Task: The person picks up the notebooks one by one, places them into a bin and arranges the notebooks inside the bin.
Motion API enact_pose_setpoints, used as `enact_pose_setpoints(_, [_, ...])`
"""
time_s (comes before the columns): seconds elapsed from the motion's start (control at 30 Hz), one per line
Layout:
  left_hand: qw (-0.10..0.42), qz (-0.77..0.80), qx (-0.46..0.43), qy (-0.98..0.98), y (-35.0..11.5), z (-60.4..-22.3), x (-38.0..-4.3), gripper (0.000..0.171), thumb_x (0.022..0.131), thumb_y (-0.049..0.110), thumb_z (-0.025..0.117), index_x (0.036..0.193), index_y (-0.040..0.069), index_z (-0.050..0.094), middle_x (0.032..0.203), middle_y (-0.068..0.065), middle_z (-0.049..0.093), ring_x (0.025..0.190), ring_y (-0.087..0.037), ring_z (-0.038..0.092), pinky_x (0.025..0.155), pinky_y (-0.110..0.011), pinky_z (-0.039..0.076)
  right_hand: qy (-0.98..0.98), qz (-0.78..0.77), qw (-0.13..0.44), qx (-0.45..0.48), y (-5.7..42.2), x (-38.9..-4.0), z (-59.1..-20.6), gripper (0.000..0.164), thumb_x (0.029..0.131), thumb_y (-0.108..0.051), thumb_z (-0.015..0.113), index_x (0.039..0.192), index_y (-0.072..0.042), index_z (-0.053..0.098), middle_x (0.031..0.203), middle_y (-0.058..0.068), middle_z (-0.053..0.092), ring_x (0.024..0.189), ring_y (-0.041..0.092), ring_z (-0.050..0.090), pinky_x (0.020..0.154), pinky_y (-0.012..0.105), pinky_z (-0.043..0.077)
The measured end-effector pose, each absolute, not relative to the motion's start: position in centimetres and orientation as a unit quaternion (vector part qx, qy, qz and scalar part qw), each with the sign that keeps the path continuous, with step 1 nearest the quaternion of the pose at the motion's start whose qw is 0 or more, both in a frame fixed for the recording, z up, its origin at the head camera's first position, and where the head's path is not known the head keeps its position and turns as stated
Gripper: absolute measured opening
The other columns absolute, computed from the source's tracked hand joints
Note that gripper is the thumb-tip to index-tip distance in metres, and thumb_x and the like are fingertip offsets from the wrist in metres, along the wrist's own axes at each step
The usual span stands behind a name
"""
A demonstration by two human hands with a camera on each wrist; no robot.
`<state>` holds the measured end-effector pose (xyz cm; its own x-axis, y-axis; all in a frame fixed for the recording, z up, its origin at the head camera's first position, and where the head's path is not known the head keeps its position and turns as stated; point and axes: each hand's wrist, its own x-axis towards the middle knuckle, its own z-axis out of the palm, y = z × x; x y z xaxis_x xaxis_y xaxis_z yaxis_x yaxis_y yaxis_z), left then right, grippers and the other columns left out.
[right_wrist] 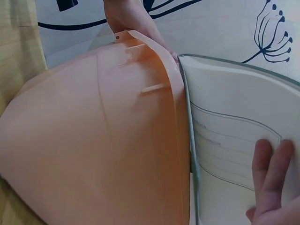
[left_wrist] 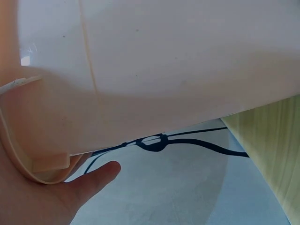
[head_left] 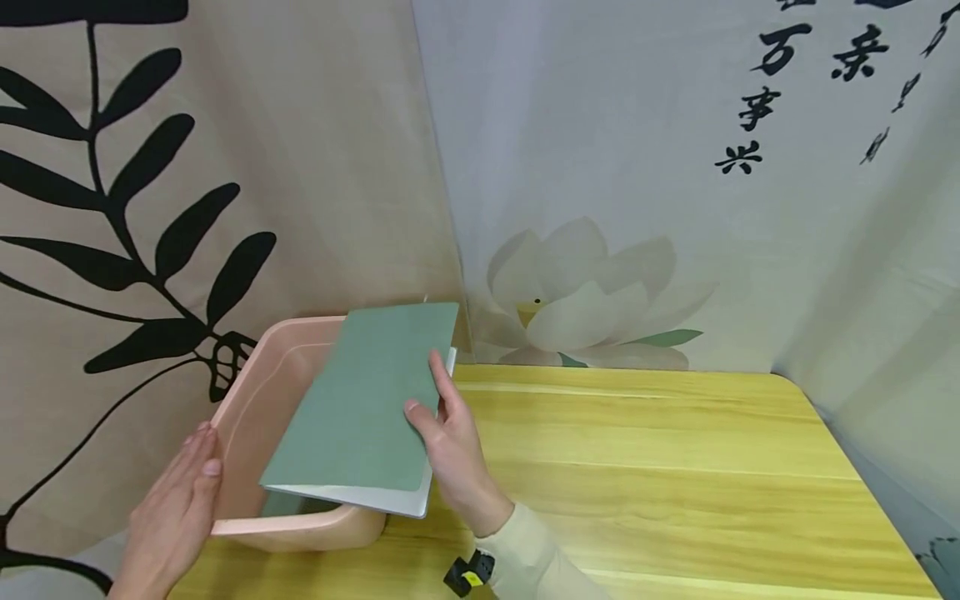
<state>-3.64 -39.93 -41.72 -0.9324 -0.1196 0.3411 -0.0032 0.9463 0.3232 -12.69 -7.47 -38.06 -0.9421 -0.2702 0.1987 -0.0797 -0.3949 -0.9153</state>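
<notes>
A notebook (head_left: 360, 392) with a plain green cover lies tilted above the mouth of a pink plastic bin (head_left: 300, 531). My right hand (head_left: 457, 454) pinches its right edge, thumb on the cover. In the right wrist view, fingers (right_wrist: 272, 173) press a whitish page printed with lines on the other side. The notebook's edge runs close along the bin's rim there. At the bin's left rim rests my left hand (head_left: 176, 504), fingers straight. Inside the bin, something green (head_left: 281, 504) shows beneath the notebook; the rest of the inside is mostly hidden.
The bin stands at the left of a yellow wood-grain table (head_left: 660, 475). Behind it hang curtains (head_left: 337, 167) printed with dark leaves, a pale lotus and black characters. A black device with a yellow mark (head_left: 470, 575) sits at my right wrist.
</notes>
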Motion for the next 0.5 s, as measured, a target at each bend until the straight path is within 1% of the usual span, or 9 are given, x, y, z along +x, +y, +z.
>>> enact_pose_setpoints(0.03, [0.182,-0.161,0.030,-0.970,-39.9,-41.7,-3.6,0.054,0.115,0.025,0.026,0.157,-0.010,0.026,0.166,-0.026,0.021,0.158,-0.037,0.013,0.128,-0.050,0.005,0.546,-0.820,0.059,-0.159,-7.8,-12.7,-37.9,0.071,0.104,-0.009,0.057,0.166,-0.014,0.022,0.173,-0.006,0.014,0.159,0.020,-0.001,0.129,0.045,0.003])
enact_pose_setpoints(0.17, [0.178,-0.163,0.028,-0.970,-39.8,-41.7,-3.7,0.055,0.115,0.025,0.024,0.157,-0.011,0.025,0.166,-0.028,0.020,0.157,-0.039,0.013,0.129,-0.047,0.003,0.541,-0.823,0.072,-0.158,-9.2,-12.8,-37.4,0.072,0.103,-0.009,0.057,0.166,-0.016,0.022,0.172,-0.007,0.013,0.159,0.021,0.002,0.129,0.043,0.011])
enact_pose_setpoints(0.23, [0.165,-0.161,0.036,-0.972,-39.7,-41.6,-3.8,0.057,0.115,0.027,0.022,0.157,-0.011,0.023,0.167,-0.028,0.017,0.156,-0.043,0.013,0.128,-0.053,0.005,0.539,-0.823,0.083,-0.156,-9.8,-12.9,-37.1,0.073,0.102,-0.010,0.058,0.166,-0.018,0.023,0.172,-0.009,0.012,0.159,0.020,0.004,0.127,0.040,0.016])
enact_pose_setpoints(0.27, [0.160,-0.161,0.039,-0.973,-39.7,-41.5,-3.8,0.057,0.115,0.028,0.021,0.157,-0.012,0.023,0.166,-0.028,0.017,0.156,-0.045,0.014,0.127,-0.056,0.007,0.539,-0.823,0.090,-0.155,-10.1,-12.9,-37.0,0.073,0.102,-0.010,0.058,0.166,-0.020,0.022,0.172,-0.009,0.012,0.158,0.020,0.007,0.126,0.037,0.022])
enact_pose_setpoints(0.3, [0.152,-0.160,0.044,-0.974,-39.6,-41.4,-3.9,0.059,0.115,0.029,0.019,0.158,-0.011,0.021,0.167,-0.028,0.015,0.155,-0.046,0.014,0.126,-0.059,0.008,0.543,-0.820,0.095,-0.154,-10.4,-12.9,-36.9,0.074,0.102,-0.011,0.057,0.166,-0.021,0.022,0.172,-0.008,0.012,0.158,0.020,0.013,0.120,0.034,0.033])
enact_pose_setpoints(0.33, [0.148,-0.159,0.046,-0.975,-39.6,-41.3,-3.9,0.059,0.115,0.030,0.018,0.157,-0.012,0.021,0.167,-0.029,0.015,0.155,-0.048,0.014,0.125,-0.062,0.009,0.546,-0.817,0.103,-0.154,-10.7,-12.9,-36.9,0.074,0.103,-0.012,0.057,0.166,-0.023,0.022,0.172,-0.008,0.014,0.155,0.021,0.021,0.114,0.031,0.041])
enact_pose_setpoints(0.37, [0.143,-0.158,0.050,-0.976,-39.5,-41.2,-4.0,0.060,0.115,0.030,0.017,0.157,-0.012,0.020,0.167,-0.029,0.014,0.154,-0.048,0.014,0.123,-0.065,0.011,0.547,-0.815,0.113,-0.155,-10.9,-13.0,-36.8,0.074,0.103,-0.012,0.057,0.166,-0.025,0.021,0.172,-0.006,0.016,0.151,0.021,0.032,0.104,0.028,0.048])
enact_pose_setpoints(0.43, [0.140,-0.155,0.054,-0.976,-39.5,-41.1,-4.0,0.061,0.115,0.031,0.016,0.157,-0.013,0.020,0.166,-0.030,0.014,0.154,-0.049,0.015,0.120,-0.069,0.015,0.545,-0.812,0.137,-0.159,-11.4,-13.0,-36.8,0.074,0.103,-0.012,0.056,0.167,-0.028,0.020,0.171,-0.002,0.021,0.137,0.020,0.049,0.085,0.024,0.055])
enact_pose_setpoints(0.5, [0.138,-0.153,0.058,-0.977,-39.4,-41.0,-4.0,0.061,0.115,0.032,0.015,0.157,-0.013,0.019,0.166,-0.030,0.014,0.154,-0.049,0.014,0.117,-0.071,0.018,0.549,-0.803,0.158,-0.170,-11.9,-13.0,-36.9,0.075,0.104,-0.013,0.055,0.167,-0.030,0.019,0.169,0.002,0.027,0.121,0.018,0.059,0.073,0.024,0.056])
